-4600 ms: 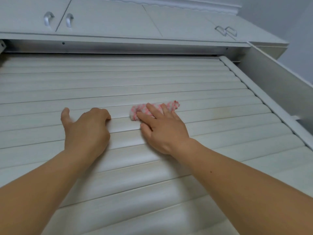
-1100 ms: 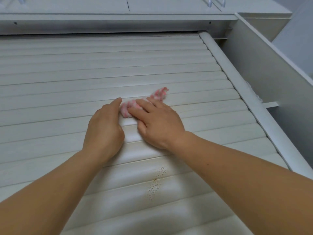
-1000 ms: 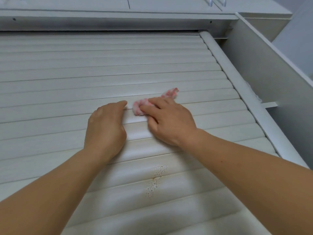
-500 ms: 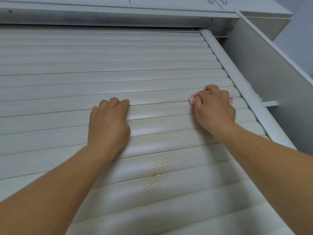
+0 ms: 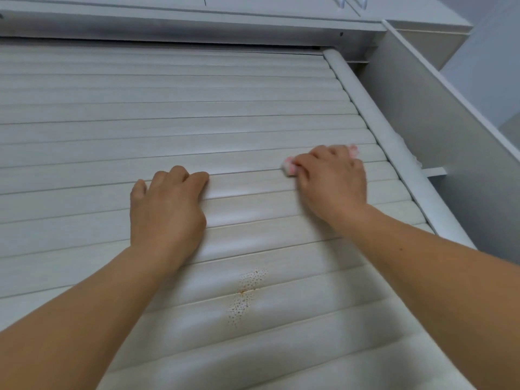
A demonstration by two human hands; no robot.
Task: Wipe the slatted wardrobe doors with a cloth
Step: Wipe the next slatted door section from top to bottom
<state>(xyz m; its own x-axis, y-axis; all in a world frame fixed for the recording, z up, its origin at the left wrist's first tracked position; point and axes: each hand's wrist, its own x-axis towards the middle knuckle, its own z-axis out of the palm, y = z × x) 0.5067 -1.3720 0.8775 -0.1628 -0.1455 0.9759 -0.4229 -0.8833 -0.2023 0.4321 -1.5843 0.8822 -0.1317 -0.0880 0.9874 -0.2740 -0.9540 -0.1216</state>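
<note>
A: Starting at the left, what is the left hand [image 5: 166,209] doing?

B: It lies palm-down on the slatted wardrobe door [image 5: 174,114], holding nothing. Its fingers are curled, with the tips hooked at the edge of one slat.

A: And between the two hands?

B: Bare slats. Below that gap, nearer the forearms, there is a patch of small brown specks [image 5: 246,294] on the door.

A: Then the right hand [image 5: 332,181]?

B: It is closed over a pink and white cloth [image 5: 289,166], pressing it against the slats level with the left hand's fingertips. One bunched end of the cloth pokes out at the hand's left side, and a smaller bit shows past the fingers on the far right.

A: What lies to the right of that hand?

B: The rounded door frame [image 5: 394,153], close to the knuckles, then a white side panel [image 5: 439,130]. Above both hands, upper cabinets [image 5: 253,1] run across the top.
</note>
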